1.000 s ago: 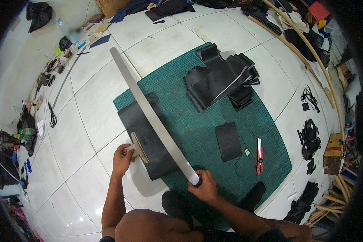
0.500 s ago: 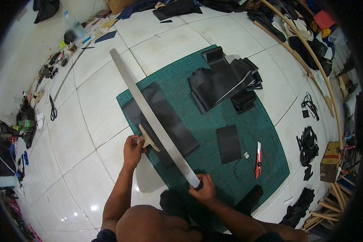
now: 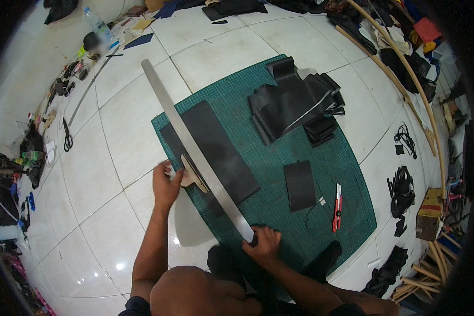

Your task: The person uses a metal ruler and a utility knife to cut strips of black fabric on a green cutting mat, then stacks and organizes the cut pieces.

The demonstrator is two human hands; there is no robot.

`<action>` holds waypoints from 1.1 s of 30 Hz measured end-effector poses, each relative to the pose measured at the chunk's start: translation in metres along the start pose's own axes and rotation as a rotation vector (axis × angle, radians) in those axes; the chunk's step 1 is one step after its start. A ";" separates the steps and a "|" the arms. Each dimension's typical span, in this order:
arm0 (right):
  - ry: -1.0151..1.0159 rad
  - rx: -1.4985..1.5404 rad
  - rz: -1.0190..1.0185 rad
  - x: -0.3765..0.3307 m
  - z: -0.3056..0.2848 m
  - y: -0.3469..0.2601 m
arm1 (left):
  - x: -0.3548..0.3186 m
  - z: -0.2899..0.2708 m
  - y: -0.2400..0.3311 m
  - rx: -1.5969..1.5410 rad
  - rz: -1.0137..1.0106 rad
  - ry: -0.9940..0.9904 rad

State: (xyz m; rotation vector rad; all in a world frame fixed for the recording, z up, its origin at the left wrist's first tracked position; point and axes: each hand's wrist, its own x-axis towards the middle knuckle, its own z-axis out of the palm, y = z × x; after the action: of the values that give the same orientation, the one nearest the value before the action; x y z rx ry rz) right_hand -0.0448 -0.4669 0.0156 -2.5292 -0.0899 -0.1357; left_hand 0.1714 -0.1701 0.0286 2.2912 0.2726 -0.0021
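Observation:
My left hand is at the mat's left edge, its thumb against a beige T-shaped piece. That piece lies along the left side of a long metal ruler; its far fingers are partly hidden. The ruler's near, dark end is in the closed grip of my right hand. Slanting across a black sheet, the ruler runs past the far-left edge of the green cutting mat. A narrow part of the sheet shows left of the ruler.
On the mat are a pile of folded black material, a small black rectangle and a red box cutter with its blade out. Scissors lie on the tiles at left. Long canes and black cords are at right.
My left hand has shifted slightly left, and the beige piece has turned to lie closer along the ruler. The ruler's near end and my right hand have moved slightly left.

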 end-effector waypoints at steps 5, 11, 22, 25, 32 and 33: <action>-0.213 0.027 0.110 0.019 -0.020 -0.006 | 0.068 -0.012 0.021 0.267 0.344 -0.055; 0.247 -0.125 0.464 0.110 -0.079 0.100 | 0.102 0.006 0.030 0.501 0.262 -0.337; -0.034 0.243 0.829 0.142 -0.114 0.125 | 0.103 0.003 0.038 0.593 0.273 -0.313; 0.023 0.494 0.687 0.164 -0.133 0.090 | 0.103 0.000 0.042 0.585 0.245 -0.328; -0.119 0.767 0.424 0.264 -0.060 0.009 | 0.105 0.001 0.043 0.467 0.205 -0.357; -0.130 0.741 0.405 0.276 -0.038 0.004 | 0.106 0.000 0.044 0.472 0.194 -0.380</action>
State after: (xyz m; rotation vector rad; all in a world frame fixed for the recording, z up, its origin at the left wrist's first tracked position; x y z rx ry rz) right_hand 0.2262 -0.4824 0.0769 -1.7670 0.2738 0.1940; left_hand 0.2833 -0.1780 0.0518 2.7093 -0.1674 -0.4396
